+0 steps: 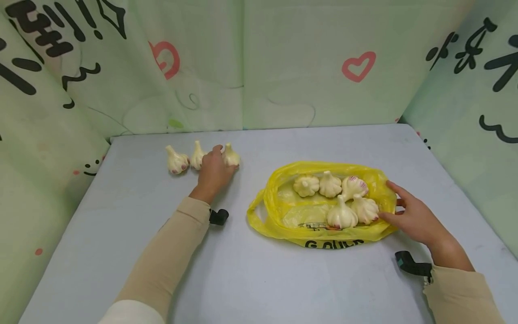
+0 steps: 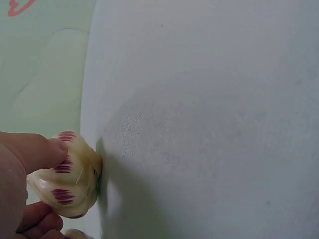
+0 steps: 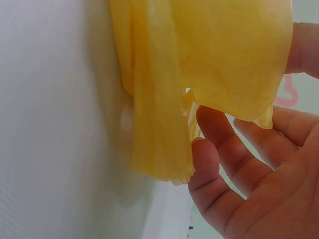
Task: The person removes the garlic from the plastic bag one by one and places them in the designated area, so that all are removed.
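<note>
My left hand (image 1: 214, 173) pinches a garlic bulb (image 1: 231, 156), thumb over its purple-streaked side and fingers underneath; I can't tell whether it has left the table (image 1: 251, 288). My right hand (image 1: 418, 220) holds the right end of the yellow bag (image 1: 275, 225), thumb and index spread along the rim, other fingers curled beside the plastic. The bulb is the rightmost of a row near the table's far edge: the middle bulb (image 1: 197, 153) sits just beside my hand, partly hidden by it, and the left bulb (image 1: 177, 161) farther left. Inside the open bag, five more bulbs (image 1: 341, 215) bunch toward the right. Its loop handle (image 1: 252, 218) spreads out to the left, on my left hand's side. Green printed curtains (image 1: 291, 90) stand behind and at both sides.
</note>
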A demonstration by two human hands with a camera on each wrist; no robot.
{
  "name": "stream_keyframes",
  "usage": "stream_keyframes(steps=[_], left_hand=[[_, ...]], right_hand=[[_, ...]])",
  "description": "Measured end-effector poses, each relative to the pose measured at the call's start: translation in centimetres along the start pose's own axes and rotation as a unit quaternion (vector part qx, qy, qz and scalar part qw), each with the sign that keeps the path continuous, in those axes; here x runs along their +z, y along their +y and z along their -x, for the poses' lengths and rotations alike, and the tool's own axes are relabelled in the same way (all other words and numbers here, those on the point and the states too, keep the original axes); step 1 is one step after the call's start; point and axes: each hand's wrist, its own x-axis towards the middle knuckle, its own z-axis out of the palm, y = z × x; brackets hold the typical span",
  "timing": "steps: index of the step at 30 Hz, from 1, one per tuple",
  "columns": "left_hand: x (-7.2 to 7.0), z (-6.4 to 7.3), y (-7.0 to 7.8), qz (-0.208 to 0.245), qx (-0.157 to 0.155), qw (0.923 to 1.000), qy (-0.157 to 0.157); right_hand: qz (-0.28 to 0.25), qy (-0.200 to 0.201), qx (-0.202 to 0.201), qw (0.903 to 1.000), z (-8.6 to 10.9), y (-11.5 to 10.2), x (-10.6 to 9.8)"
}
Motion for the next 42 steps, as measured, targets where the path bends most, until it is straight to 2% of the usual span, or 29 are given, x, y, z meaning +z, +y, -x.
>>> stream_keyframes(steps=[7,11,21,29,36,42], left_hand=[[-0.4,0.2,0.0,-0.039,0.029,0.9988,0.004],[-0.3,0.3,0.0,-0.042,0.029,0.9986,0.007],[-0.3,0.5,0.4,-0.021,0.001,0.9997,0.01],[-0.4,0.6,0.3,-0.016,0.003,0.9997,0.021],[-1.1,0.9,0.6,0.013,0.003,0.9996,0.024],[-2.0,1.3,1.9,0.043,0.017,0.9988,0.016]], right_hand=[[-0.005,-0.002,-0.001,1.0,0.0,-0.1,0.0],[-0.005,-0.002,-0.002,1.0,0.0,-0.2,0.0],[-0.005,-0.004,-0.004,1.0,0.1,-0.2,-0.1],[-0.002,-0.006,0.001,1.0,0.1,0.0,-0.1],[-0.005,-0.002,-0.007,1.0,0.1,-0.1,-0.1],[-0.006,-0.002,-0.008,0.9999,0.0,-0.1,-0.1]])
